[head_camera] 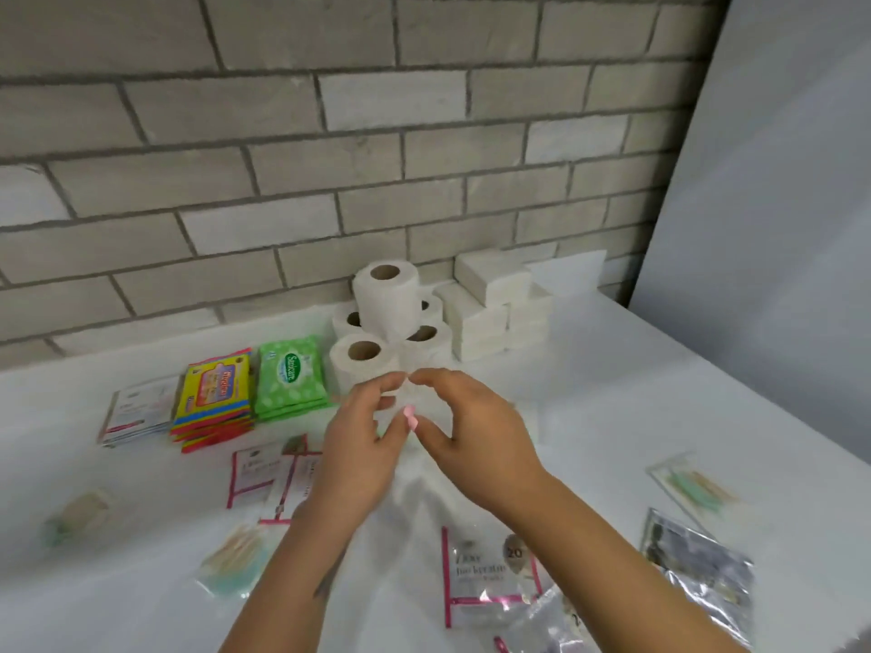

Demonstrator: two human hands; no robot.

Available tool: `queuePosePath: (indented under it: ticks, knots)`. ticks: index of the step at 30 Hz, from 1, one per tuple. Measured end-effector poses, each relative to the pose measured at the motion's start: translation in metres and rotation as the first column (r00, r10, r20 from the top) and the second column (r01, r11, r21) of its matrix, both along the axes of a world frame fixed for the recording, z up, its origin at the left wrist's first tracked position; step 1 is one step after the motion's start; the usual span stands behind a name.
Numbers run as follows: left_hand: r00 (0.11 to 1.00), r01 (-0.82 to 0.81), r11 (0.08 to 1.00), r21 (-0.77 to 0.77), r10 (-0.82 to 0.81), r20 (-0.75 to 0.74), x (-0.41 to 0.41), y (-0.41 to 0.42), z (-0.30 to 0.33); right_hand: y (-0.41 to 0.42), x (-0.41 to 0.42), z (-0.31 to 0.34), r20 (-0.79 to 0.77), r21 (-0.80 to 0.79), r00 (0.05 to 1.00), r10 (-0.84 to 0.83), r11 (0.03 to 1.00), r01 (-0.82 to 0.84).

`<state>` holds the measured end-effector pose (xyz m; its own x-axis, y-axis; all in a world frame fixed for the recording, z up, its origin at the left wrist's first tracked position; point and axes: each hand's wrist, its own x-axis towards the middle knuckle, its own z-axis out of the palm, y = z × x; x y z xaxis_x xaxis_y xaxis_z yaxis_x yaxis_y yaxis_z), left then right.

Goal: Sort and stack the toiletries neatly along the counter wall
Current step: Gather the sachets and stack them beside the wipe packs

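Note:
Both my hands are raised over the middle of the white counter [612, 417]. My left hand [363, 450] and my right hand [476, 431] pinch the top of a clear plastic wrapper [414, 483], fingertips almost touching; it hangs blurred between them. Against the brick wall stand stacked toilet rolls [386, 299] and piles of white napkins [490, 313]. Left of the rolls lie green wipe packs [290, 377], yellow-and-red packs [214, 400] and a stack of white packets [139, 410].
Loose white-and-pink packets lie at the left [264, 473] and near the front [485, 577]. Clear packets of cotton buds [231, 558] lie at the left and another [693, 487] at the right. Silver foil packets [702, 558] sit at the right front. A white panel [777, 228] bounds the right.

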<state>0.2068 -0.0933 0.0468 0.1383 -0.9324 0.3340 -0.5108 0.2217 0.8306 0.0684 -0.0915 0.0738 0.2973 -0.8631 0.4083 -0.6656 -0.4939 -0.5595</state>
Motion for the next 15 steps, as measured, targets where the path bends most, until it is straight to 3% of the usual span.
queuePosePath:
  ticks: [6,15]
  knots:
    - [0.992,0.127,0.988,0.088,-0.127,0.002,-0.095,0.017,-0.014,0.025,-0.098,-0.021,-0.068,0.085,0.988,-0.138,0.986,0.144]
    - [0.940,0.269,0.927,0.261,-0.312,0.140,-0.198,0.044,-0.052,0.059,-0.206,-0.056,-0.208,0.265,0.938,-0.276,0.908,0.326]
